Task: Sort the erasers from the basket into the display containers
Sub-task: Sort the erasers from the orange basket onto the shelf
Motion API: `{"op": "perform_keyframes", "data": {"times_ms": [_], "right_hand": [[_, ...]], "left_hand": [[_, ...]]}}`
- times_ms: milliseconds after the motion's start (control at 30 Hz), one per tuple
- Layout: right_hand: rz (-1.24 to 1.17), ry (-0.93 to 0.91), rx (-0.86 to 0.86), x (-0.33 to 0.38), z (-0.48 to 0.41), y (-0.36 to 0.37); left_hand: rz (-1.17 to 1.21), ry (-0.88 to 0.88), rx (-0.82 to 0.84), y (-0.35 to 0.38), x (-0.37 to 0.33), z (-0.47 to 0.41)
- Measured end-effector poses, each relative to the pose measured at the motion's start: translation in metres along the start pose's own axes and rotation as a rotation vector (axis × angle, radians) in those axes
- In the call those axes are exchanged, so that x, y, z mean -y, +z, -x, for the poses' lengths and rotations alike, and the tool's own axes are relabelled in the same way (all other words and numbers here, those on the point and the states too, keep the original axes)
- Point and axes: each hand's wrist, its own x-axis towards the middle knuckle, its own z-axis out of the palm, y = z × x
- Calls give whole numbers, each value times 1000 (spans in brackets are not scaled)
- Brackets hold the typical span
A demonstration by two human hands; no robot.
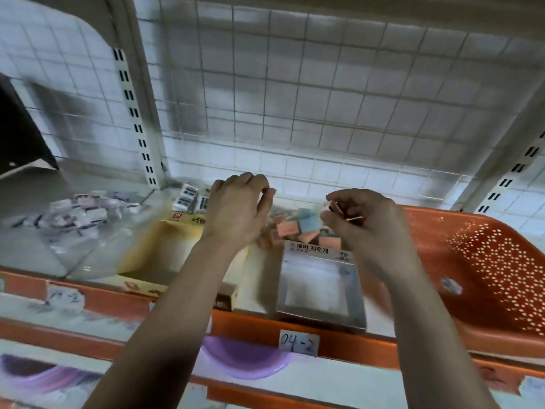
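Orange basket (436, 231) beside the right hand (364, 221), eraser (332, 206) in its pinch; left hand (236, 212) curled, hold unclear.

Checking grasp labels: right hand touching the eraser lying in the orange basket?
Apart. Head view: the eraser lies on the basket floor, while the right hand is raised left of it, pinching a different small piece.
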Motion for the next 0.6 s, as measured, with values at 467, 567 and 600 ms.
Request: {"op": "perform_keyframes", "data": {"times_ms": [467, 567, 600], "right_hand": [[-177, -56, 187, 150, -30, 228], [-151, -63, 232, 169, -38, 265], [-144, -67, 244, 174, -41, 275]], "left_hand": [[78, -98, -172, -130, 249, 42], [71, -168, -129, -134, 297, 59], [71, -201, -115, -132, 312, 67]]}}
